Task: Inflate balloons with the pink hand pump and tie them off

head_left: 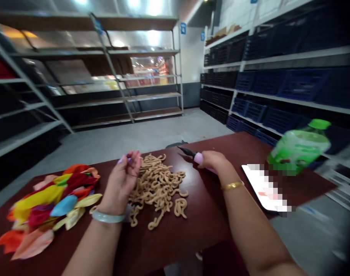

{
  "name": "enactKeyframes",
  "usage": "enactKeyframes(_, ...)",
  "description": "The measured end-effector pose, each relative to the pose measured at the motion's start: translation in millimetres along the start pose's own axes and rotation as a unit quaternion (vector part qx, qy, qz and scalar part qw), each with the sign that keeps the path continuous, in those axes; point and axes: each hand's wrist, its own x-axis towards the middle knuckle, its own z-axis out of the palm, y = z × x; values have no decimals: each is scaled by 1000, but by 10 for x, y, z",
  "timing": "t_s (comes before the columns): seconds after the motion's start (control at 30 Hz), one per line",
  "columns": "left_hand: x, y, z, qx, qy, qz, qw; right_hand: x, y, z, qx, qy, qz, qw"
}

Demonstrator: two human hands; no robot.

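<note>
A heap of tan, curled, cord-like pieces [160, 184] lies on the dark red table. My left hand [124, 178] is raised over the heap's left edge, its fingers curled inward. Blur hides whether anything small is between those fingertips. My right hand [211, 161] is wrapped around a lilac tool with a tapered black tip [188, 152], right of the heap; the tip points left, and the grip is mostly hidden by the hand. To the left of my left hand is a pile of colourful cloth-like petal shapes [45, 201], in red, yellow, blue, orange and peach.
A phone with a lit screen [263, 188] lies near my right forearm. Behind it stands a green-capped bottle with a green label [301, 145]. The table [203, 214] has edges at the back and right. Metal shelves [152, 96] and blue crates [301, 82] stand beyond.
</note>
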Motion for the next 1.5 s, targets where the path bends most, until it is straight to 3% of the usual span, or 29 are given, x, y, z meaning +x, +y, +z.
enactKeyframes(0.03, 8, 22, -17, -20, -9, -16, 1000, 6, -59, 12, -4, 37, -12, 999)
enactKeyframes(0.1, 19, 61, -49, -56, -24, -19, 998, -6, -236, 48, 8, 180, -66, 981)
enactKeyframes(0.17, 26, 88, -78, -85, -36, -13, 996, -72, -468, 107, 36, 242, -137, 960)
enactKeyframes(0.3, 32, 90, -115, -108, -41, 1, 993, -280, -871, 269, 32, 218, -257, 941)
enactKeyframes(0.4, 26, 52, -110, -107, -45, 8, 993, -351, -988, 355, 21, 205, -287, 936)
enactKeyframes(0.67, 10, 8, -98, -94, -58, 3, 994, -294, -943, 385, 19, 217, -283, 934)
enactKeyframes(1.0, -61, -59, -51, 14, -91, 73, 993, -330, -945, 366, 17, 212, -288, 934)
enactKeyframes(1.33, -153, -201, -24, 34, -130, 74, 988, -305, -911, 330, 56, 201, -290, 934)
enactKeyframes(1.5, -133, -148, -34, 71, -127, 141, 979, -321, -924, 310, 84, 171, -293, 937)
